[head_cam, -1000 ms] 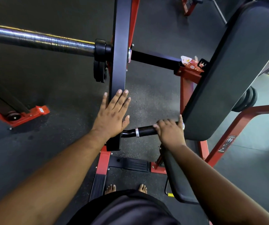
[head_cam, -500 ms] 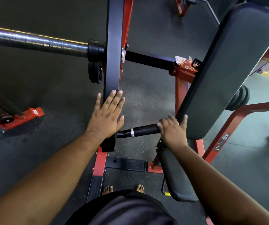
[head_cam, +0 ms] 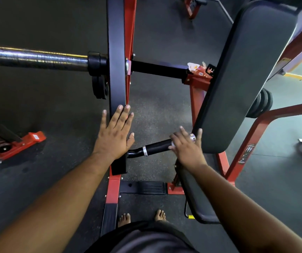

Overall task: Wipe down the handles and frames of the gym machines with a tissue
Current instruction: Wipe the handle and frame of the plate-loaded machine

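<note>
Pressing flat on matte black upright (head_cam: 117, 70), left hand (head_cam: 114, 136) spread; right hand (head_cam: 186, 148) loosely over cylindrical handle (head_cam: 157, 146) (chrome-capped).

Your left hand (head_cam: 114, 136) and right hand (head_cam: 186, 148) were bare, without gloves, rings or watch. Both forearms were uncovered, no sleeve in view. You wore a dark garment (head_cam: 146, 238) at the waist. Your feet (head_cam: 124, 219) were bare, no footwear.
</note>
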